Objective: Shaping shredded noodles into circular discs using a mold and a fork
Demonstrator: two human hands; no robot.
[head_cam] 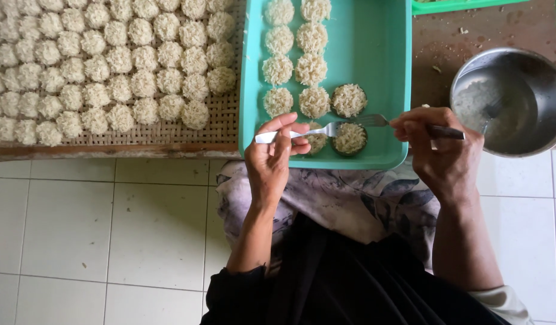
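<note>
**Two forks over the near tray edge**

Left hand [272, 157] pinches a silver fork [296, 133]; right hand [437, 147] grips a dark-handled fork [404, 124]. Both hover over the noodle nest [349, 138] at the teal tray's [380, 72] near edge. Press evenly, gently.

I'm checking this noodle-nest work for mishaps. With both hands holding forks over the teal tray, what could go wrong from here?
1. The left hand and right hand cross two forks just above a filled round mould; a slip could tear that nest apart.
2. The teal tray seems to overhang the bench edge toward the lap, so downward pressure might tip it.
3. The right hand is close to the steel bowl and could knock it.
</note>
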